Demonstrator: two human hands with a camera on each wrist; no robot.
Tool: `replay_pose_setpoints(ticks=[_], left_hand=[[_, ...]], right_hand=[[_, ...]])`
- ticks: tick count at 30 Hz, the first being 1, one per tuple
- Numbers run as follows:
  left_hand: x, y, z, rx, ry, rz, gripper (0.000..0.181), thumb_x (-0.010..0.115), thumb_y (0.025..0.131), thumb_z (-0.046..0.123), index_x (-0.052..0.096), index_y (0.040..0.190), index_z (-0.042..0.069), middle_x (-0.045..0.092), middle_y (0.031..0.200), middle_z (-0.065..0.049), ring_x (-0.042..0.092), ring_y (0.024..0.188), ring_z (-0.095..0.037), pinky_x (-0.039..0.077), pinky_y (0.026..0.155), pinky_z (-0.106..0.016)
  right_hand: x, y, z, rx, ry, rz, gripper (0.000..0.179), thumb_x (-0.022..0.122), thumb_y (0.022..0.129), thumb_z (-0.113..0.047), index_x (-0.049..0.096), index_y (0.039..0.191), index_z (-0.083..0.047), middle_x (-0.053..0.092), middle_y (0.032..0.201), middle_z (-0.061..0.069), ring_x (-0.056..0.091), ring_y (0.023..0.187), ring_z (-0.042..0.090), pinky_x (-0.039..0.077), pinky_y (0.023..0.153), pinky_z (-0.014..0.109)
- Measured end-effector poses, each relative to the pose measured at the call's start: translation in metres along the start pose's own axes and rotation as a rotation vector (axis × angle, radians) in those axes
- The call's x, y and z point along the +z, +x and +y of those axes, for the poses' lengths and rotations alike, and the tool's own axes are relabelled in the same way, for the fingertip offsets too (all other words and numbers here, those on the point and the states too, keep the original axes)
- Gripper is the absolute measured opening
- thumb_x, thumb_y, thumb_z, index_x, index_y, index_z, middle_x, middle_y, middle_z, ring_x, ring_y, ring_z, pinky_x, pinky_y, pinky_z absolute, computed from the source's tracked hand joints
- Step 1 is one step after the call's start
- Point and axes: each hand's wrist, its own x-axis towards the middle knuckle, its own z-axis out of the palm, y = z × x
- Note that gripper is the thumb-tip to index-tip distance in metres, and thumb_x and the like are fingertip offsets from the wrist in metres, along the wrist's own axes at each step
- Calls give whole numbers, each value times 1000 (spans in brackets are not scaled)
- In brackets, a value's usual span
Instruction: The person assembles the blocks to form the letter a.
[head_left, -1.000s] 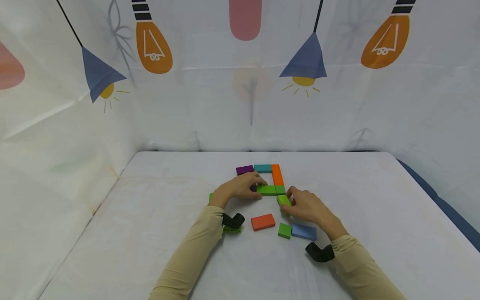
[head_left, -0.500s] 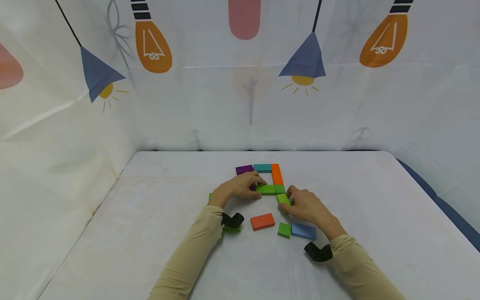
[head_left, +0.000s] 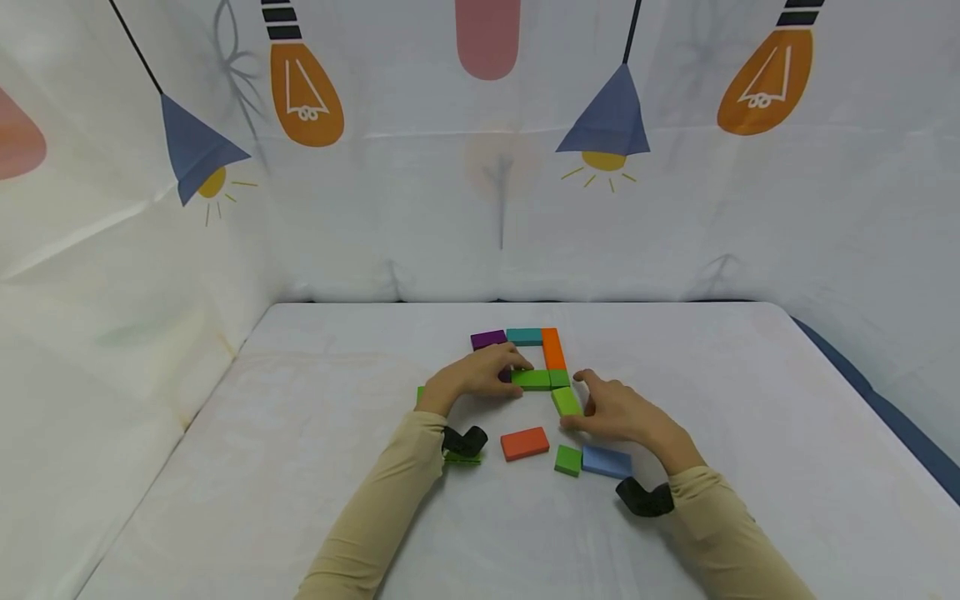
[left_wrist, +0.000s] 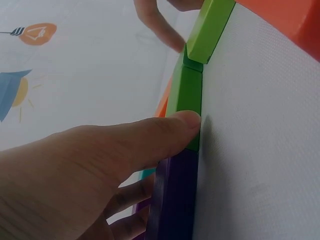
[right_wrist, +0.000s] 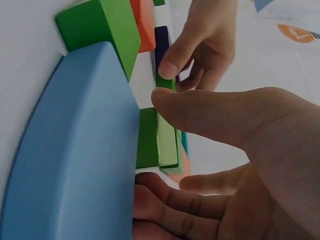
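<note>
In the head view, blocks lie end to end in a ring on the table: purple (head_left: 488, 339), teal (head_left: 524, 337), orange (head_left: 553, 348), a short green one (head_left: 559, 378) and a longer green block (head_left: 532, 381). My left hand (head_left: 478, 377) pinches that longer green block, thumb on its near side and fingers across the far side. The left wrist view shows a dark purple block (left_wrist: 172, 200) end to end with it. A light green block (head_left: 566, 402) slants off the ring's near right corner. My right hand (head_left: 628, 414) is beside it, thumb and fingers spread apart.
Nearer to me lie a red-orange block (head_left: 525, 443), a small green block (head_left: 568, 460) and a blue block (head_left: 607, 462) touching it. Another green block (head_left: 462, 459) is partly hidden by the left wrist's black camera strap (head_left: 465, 441). A printed curtain (head_left: 420, 225) hangs behind the table.
My right hand has let go of the light green block and drawn slightly right, its fingers opening. The block shifted a little toward the ring's corner before that. My left hand stays in place.
</note>
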Motion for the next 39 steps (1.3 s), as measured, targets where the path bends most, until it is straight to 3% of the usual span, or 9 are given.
replay_pose_setpoints(ticks=[5,19,26,39], left_hand=[[0,-1,0,-3,3,2,40,66,89,26,60,127,16,56,119,-3,50,105,-15,44,99,-32],[1,-2,0,-9,-3,5,40,66,89,26,60,127,16,55,120,-3,49,106,-15,43,99,-31],[2,-3,-1,-12,1,-2,40,65,90,27,59,128,16,55,121,-3,49,107,-15,43,100,-31],[1,-3,0,-7,15,-7,40,64,90,28,59,129,17,55,123,-2,49,110,-15,43,101,-31]], right_hand=[[1,0,0,-12,-7,-15,80,69,82,-43,33,142,-3,58,79,3,52,70,15,44,62,27],[6,2,0,-23,-5,-5,77,68,82,-47,38,138,-4,56,77,3,51,68,15,43,59,27],[2,-2,-1,-5,21,-18,67,69,81,-48,44,127,-6,56,79,4,51,70,16,42,60,28],[-3,-7,1,-66,29,-46,51,72,80,-42,49,109,-7,55,75,3,50,66,15,41,58,28]])
